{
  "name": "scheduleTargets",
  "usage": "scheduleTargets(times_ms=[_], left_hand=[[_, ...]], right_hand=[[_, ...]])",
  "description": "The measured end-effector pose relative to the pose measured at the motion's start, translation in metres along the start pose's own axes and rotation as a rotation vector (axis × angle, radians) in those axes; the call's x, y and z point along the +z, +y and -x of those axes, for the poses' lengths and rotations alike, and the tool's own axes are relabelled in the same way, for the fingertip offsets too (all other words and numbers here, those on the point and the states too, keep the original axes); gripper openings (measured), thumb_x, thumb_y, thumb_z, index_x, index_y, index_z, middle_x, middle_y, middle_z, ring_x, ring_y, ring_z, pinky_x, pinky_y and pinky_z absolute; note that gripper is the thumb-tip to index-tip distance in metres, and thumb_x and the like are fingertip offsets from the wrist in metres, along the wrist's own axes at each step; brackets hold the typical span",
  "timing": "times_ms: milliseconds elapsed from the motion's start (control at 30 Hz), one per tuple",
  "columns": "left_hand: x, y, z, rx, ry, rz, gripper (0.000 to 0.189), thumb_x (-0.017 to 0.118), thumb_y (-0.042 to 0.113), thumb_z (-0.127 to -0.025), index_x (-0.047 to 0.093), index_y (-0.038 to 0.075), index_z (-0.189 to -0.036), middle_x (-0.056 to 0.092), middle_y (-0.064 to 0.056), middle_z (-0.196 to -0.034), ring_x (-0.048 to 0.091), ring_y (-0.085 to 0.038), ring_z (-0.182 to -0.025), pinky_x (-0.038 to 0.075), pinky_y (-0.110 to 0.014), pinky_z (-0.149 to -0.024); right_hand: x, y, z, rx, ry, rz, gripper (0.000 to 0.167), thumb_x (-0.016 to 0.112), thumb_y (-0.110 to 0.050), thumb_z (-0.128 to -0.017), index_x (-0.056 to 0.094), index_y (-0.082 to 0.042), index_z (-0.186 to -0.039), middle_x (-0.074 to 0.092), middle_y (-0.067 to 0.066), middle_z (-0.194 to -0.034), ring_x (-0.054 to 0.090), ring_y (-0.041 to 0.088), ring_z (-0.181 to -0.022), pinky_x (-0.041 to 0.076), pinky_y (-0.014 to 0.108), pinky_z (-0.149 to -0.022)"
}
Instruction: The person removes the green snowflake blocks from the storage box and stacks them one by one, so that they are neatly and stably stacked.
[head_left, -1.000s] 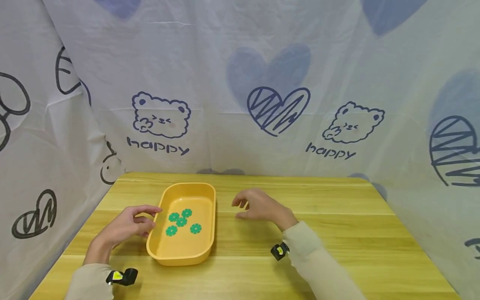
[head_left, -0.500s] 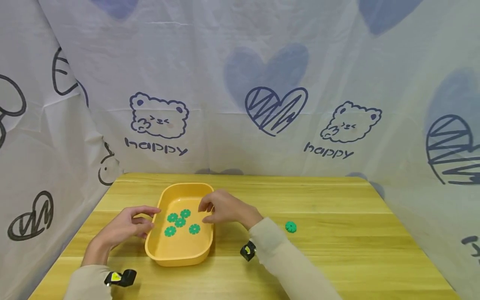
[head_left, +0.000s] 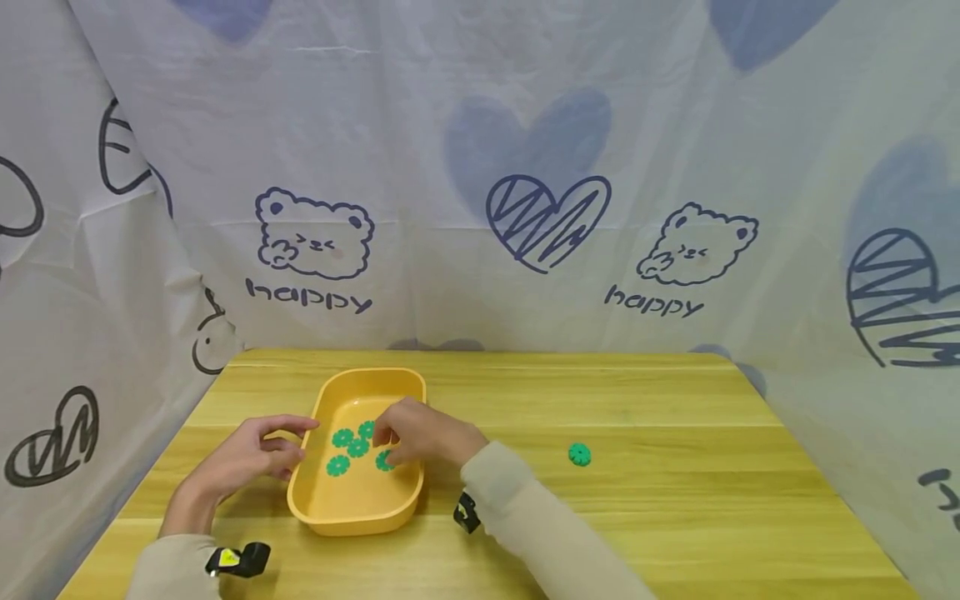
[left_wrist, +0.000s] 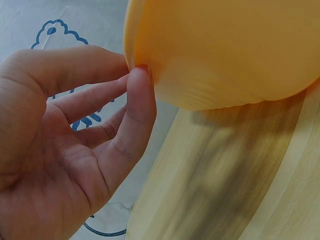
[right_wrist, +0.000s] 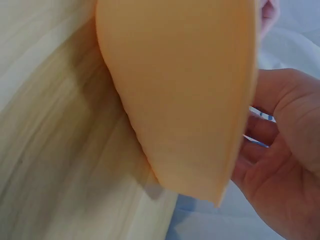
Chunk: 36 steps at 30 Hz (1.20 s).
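Note:
A yellow plastic tray sits on the left part of the table, with several green notched discs lying flat inside. My left hand holds its left rim; in the left wrist view the thumb and index finger meet at the rim. My right hand reaches over the right wall, fingers bent downward with the tips close by the rightmost disc, which they partly cover. In the right wrist view the tray wall hides those fingertips.
One more green notched piece, thicker-looking than the discs, lies on the wooden table to the right of the right forearm. Printed cloth hangs behind the table and along its sides.
My right hand has moved left, from beside the tray to over the discs inside it. The forearm's shift has uncovered the green piece on the table. My left hand stays at the rim.

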<state>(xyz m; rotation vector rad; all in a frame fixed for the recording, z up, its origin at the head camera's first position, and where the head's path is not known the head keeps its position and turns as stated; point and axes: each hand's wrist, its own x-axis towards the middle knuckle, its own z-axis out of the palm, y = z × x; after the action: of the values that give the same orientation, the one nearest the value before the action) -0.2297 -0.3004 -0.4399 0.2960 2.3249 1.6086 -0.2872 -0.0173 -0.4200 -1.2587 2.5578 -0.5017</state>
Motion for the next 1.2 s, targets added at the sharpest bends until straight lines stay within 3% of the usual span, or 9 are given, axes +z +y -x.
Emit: scheduleTargets(times_ms=[167, 500, 700, 1200], left_hand=[[0.0, -0.002, 0.0, 0.006, -0.001, 0.006, 0.058, 0.065, 0.006, -0.097, 0.043, -0.012, -0.148, 0.05, -0.031, -0.128, 0.066, -0.014, -0.084, 0.062, -0.035, -0.072], [0.0, -0.003, 0.0, 0.024, -0.017, 0.023, 0.057, 0.063, 0.007, -0.099, 0.042, -0.013, -0.148, 0.053, -0.022, -0.123, 0.065, -0.011, -0.083, 0.062, -0.034, -0.071], [0.0, -0.003, 0.0, 0.017, -0.021, 0.022, 0.058, 0.064, 0.007, -0.099, 0.042, -0.012, -0.148, 0.057, -0.019, -0.119, 0.065, -0.011, -0.083, 0.062, -0.034, -0.072], [0.0, -0.002, 0.0, 0.019, -0.019, 0.02, 0.058, 0.065, 0.009, -0.098, 0.042, -0.012, -0.148, 0.055, -0.025, -0.124, 0.066, -0.01, -0.084, 0.062, -0.034, -0.072]], right_hand=[[0.007, -0.004, -0.005, 0.046, -0.02, 0.003, 0.025, 0.081, -0.006, -0.087, 0.077, -0.006, -0.112, 0.077, 0.003, -0.108, 0.065, 0.009, -0.092, 0.052, 0.012, -0.08], [0.013, -0.01, -0.012, 0.079, -0.028, 0.121, 0.022, 0.079, -0.004, -0.088, 0.078, -0.01, -0.11, 0.075, -0.002, -0.11, 0.063, 0.007, -0.095, 0.053, 0.016, -0.086], [0.016, -0.012, -0.015, 0.093, -0.021, 0.178, 0.015, 0.079, -0.004, -0.088, 0.079, -0.012, -0.102, 0.072, -0.003, -0.099, 0.055, 0.006, -0.083, 0.049, 0.015, -0.076], [0.021, -0.01, -0.017, 0.085, -0.024, 0.209, 0.012, 0.082, -0.008, -0.087, 0.078, -0.017, -0.095, 0.073, -0.006, -0.099, 0.062, 0.005, -0.088, 0.051, 0.014, -0.08]])
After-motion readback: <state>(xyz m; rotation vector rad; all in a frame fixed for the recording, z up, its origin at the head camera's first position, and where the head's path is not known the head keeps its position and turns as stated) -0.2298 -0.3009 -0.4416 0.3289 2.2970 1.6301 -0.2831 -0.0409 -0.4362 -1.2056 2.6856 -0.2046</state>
